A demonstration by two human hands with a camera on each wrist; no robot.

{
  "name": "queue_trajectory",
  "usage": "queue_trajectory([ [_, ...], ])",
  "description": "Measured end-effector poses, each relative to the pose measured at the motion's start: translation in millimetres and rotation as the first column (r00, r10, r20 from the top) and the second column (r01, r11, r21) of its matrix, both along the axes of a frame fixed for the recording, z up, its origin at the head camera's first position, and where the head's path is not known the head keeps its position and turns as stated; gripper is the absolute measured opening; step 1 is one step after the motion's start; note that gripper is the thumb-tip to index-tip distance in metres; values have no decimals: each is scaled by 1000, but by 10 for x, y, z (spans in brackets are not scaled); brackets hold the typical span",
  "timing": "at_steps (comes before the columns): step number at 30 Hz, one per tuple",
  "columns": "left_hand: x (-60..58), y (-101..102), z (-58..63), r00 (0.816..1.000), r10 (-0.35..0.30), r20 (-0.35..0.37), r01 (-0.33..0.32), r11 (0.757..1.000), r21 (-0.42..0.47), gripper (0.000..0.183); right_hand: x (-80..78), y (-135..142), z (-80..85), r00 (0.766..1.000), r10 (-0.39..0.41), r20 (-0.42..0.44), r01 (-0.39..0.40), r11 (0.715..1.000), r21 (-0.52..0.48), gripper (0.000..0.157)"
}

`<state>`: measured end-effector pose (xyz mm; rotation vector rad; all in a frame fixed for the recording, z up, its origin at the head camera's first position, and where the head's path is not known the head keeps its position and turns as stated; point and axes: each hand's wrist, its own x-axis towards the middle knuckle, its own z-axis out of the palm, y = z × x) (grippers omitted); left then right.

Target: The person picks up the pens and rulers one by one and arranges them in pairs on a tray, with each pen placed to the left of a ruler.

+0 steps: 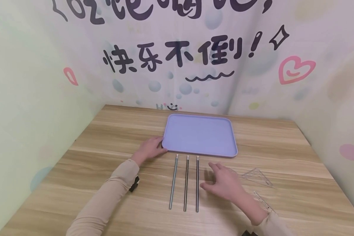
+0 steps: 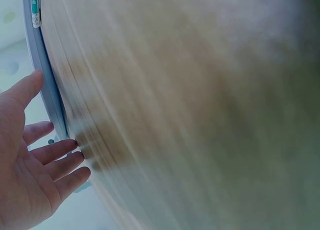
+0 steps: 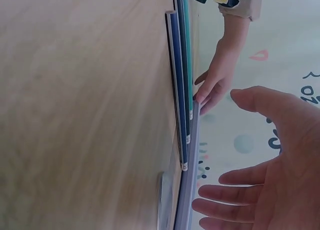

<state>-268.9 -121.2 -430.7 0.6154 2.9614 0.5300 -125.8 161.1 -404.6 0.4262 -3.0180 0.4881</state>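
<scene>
My left hand [image 1: 148, 150] is at the near left corner of a pale purple tray [image 1: 200, 135]. Its fingers are extended and spread, the thumb right at the tray's front edge and the other fingers by the left side. Three pencils lie side by side in front of the tray, their eraser ends towards it: a teal pencil [image 1: 173, 183], a dark pencil [image 1: 186, 185] and a dark blue pencil [image 1: 197, 185]. Just right of the dark blue one, my right hand [image 1: 225, 183] hovers over the table with fingers apart and nothing in it.
To the right of my right hand lie a clear set square [image 1: 258, 177] and a clear ruler [image 1: 264, 201], partly beside my forearm. The wooden table [image 1: 129, 121] meets a printed cloth wall [image 1: 171, 88] at the back, with pale walls on both sides.
</scene>
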Motion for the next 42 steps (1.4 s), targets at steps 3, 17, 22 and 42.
queue_trajectory([
  [3, -4, -7, -5, 1000, -6, -4, 6, 1000, -1, 64, 28, -43, 2, 1000, 4, -2, -4, 1000, 8, 81],
  [17, 5, 1, 11, 1000, 0, 27, -1, 1000, 4, 67, 136, -242, 16, 999, 46, 7, -46, 999, -13, 76],
  [22, 10, 11, 14, 1000, 1, 29, -1, 1000, 11, 66, 175, -300, 24, 996, 85, -6, -85, 996, -39, 72],
  [42, 24, 17, 24, 1000, 4, 20, -4, 1000, 8, 63, 298, -578, 44, 965, 261, 10, -259, 960, -104, 44],
])
